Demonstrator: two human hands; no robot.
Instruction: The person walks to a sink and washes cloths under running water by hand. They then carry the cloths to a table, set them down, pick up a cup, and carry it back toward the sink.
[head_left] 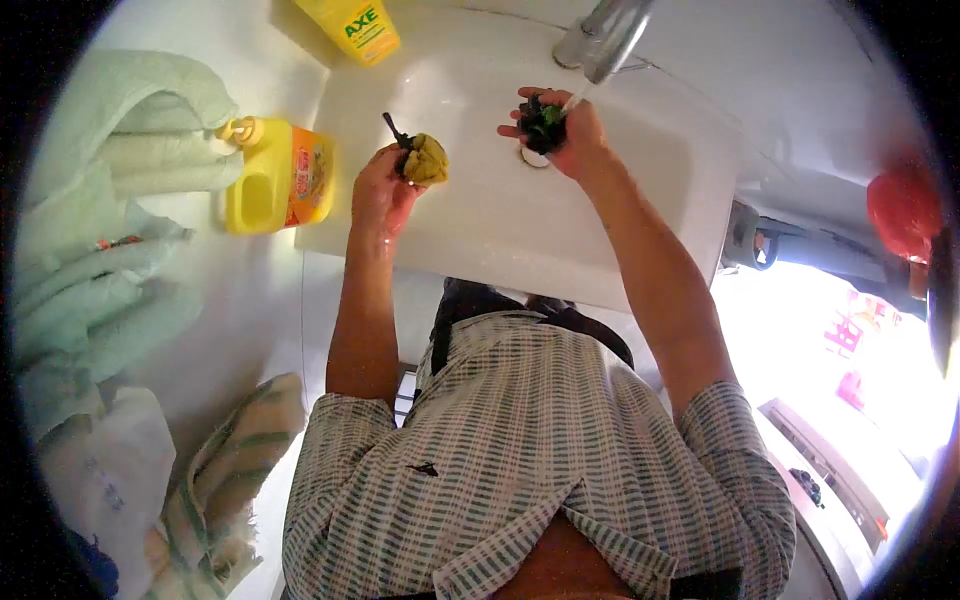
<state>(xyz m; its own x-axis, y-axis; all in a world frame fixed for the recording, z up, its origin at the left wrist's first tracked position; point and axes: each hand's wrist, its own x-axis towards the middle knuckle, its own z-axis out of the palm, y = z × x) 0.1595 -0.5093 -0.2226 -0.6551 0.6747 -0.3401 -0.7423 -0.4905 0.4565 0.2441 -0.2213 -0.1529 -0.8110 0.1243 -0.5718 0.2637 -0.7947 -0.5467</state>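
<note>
Over the left part of the white sink [480,235], my left hand [380,195] is closed on a crumpled yellow sponge or cloth [427,160]. A dark piece with a thin stem [393,127] sticks up from the same grip; its kind is unclear. My right hand [585,145] is palm up under the metal tap [610,50], fingers partly spread. In it rests a dark, bunched thing with a bright green patch [544,124], whose kind I cannot make out. A thin stream of water appears to fall onto it. The drain [534,158] lies just below this hand.
A yellow AXE bottle [355,28] stands at the sink's back left corner. Left of the sink is a yellow jug with a pump [280,178]. Pale green plastic bags [150,130] and a striped towel [230,480] hang at the left. A red object [903,212] is at the right.
</note>
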